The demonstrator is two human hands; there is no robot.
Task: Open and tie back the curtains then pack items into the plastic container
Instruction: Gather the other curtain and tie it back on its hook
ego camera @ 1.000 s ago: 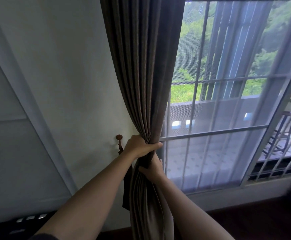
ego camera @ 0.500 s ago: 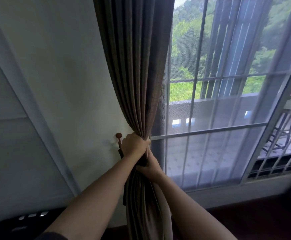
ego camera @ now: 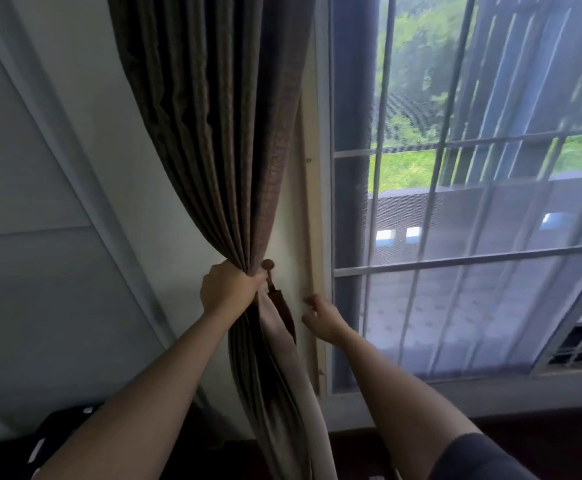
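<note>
Gripping the bunched curtain (ego camera: 220,133) beside a wall hook (ego camera: 268,264), the left hand (ego camera: 227,289) stays clenched; the right hand (ego camera: 320,318) hovers loosely open, empty.

Dark brown pleated curtain (ego camera: 220,140) drawn to the left of the window, gathered into a tight bunch at mid-height, its folds fanning wider above and hanging loose below with pale lining showing. Bunch sits just beside a round-knobbed wall hook (ego camera: 268,264), from which a dark tieback strap (ego camera: 284,311) hangs.
</note>
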